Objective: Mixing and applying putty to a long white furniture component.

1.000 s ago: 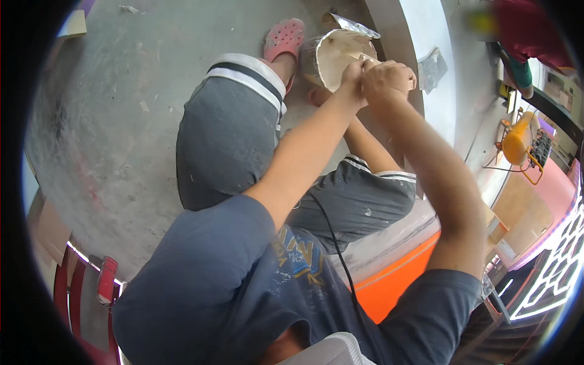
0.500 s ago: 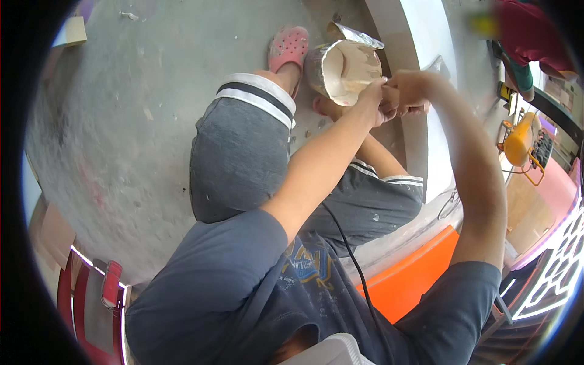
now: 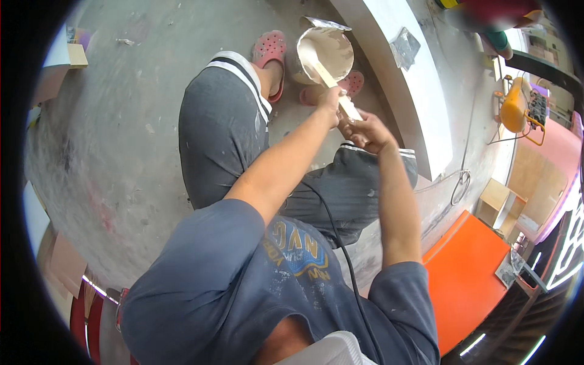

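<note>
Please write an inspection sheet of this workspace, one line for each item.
Surface: grey concrete floor, stained and dusty.
Job's things: round tub of pale paste on the floor between the feet; flat stick with its tip in the paste.
Clutter: foil lid behind the tub; small plastic bag on the white ledge.
Hands: left hand and right hand both closed on the stick's upper end.
Cables: black cord running down over the shirt; coiled wire by the ledge.
Surroundings: pink clogs, orange panel, yellow machine, red chair.
</note>
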